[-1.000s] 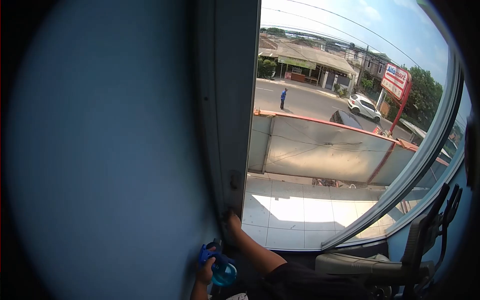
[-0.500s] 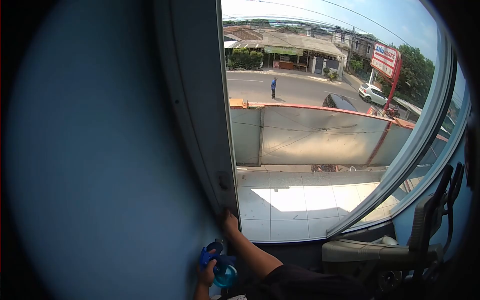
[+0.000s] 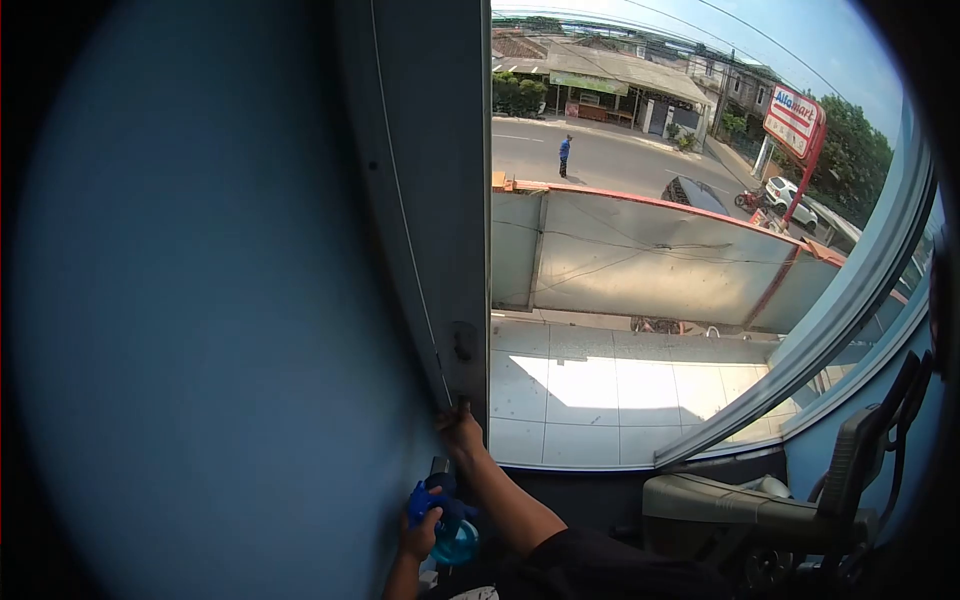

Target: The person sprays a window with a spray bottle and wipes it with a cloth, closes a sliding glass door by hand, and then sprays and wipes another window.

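My left hand (image 3: 420,535), low in the view, is closed around a spray bottle (image 3: 456,543) with a blue trigger head and clear blue body. Just above the bottle is a small grey piece (image 3: 439,466) whose kind I cannot make out. My right hand (image 3: 461,432) reaches up to the lower part of a grey window frame (image 3: 430,200), below its dark recessed latch (image 3: 463,341). Its fingers are curled at the frame, and what they grip is hidden. A thin pale line (image 3: 408,235) runs down the frame to these fingers.
A blue wall (image 3: 210,300) fills the left. An exercise machine (image 3: 740,505) stands at lower right beside the curved-looking window edge (image 3: 800,380). Outside are a tiled ledge (image 3: 580,440), a metal fence (image 3: 650,255), and a person (image 3: 564,156) on the road.
The view has shifted, so the frame and outdoor scene sit further right. The pale line on the frame shows more brightly. My right hand stays at the frame; my left keeps the spray bottle.
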`<state>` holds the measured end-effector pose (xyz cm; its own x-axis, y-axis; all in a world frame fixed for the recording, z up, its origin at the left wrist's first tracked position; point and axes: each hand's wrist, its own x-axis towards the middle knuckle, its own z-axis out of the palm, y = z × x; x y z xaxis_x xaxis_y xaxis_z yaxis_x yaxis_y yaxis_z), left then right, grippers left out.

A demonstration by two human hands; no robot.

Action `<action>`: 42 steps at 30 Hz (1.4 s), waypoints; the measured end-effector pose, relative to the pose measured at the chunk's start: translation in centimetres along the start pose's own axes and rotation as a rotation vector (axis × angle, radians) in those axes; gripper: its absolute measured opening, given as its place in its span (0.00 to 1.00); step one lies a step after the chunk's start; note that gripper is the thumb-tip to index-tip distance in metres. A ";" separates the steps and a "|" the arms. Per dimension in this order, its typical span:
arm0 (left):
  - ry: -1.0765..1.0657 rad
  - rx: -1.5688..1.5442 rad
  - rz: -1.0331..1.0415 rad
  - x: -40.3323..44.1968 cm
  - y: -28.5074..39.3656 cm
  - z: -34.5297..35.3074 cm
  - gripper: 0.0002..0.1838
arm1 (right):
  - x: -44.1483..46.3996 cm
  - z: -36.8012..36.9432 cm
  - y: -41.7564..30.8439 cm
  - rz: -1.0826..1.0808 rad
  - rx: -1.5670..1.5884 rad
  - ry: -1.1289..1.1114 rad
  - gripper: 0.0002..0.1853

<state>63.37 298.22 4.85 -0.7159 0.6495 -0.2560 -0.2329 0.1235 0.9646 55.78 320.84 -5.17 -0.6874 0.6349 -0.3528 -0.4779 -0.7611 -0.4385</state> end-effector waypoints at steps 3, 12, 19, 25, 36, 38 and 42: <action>-0.010 -0.050 -0.039 -0.7 0.0 0.0 0.22 | -0.1 -0.3 -0.2 0.108 0.225 0.017 0.25; -0.029 -0.029 0.043 1.0 -1.2 0.2 0.22 | -2.2 0.1 -4.7 0.150 0.216 0.097 0.17; -0.070 -0.117 0.029 2.7 0.0 3.6 0.23 | -3.3 -1.5 -9.5 0.160 0.173 0.192 0.08; -0.145 -0.131 -0.011 4.3 1.0 6.6 0.23 | -5.7 -4.6 -14.6 0.092 0.190 0.246 0.08; -0.417 0.000 -0.024 10.0 0.9 17.2 0.23 | -9.1 -13.7 -25.0 -0.040 0.294 0.239 0.10; -0.506 0.015 0.019 11.2 1.1 19.6 0.24 | -9.7 -15.3 -26.8 -0.116 0.334 0.230 0.09; -0.672 0.080 0.003 12.1 3.9 25.5 0.23 | -11.0 -18.6 -30.5 -0.219 0.380 0.253 0.06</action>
<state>70.58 325.64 7.09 -0.1458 0.9720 -0.1841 -0.1637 0.1599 0.9735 88.09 339.52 -3.31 -0.4166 0.7617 -0.4963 -0.7937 -0.5709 -0.2100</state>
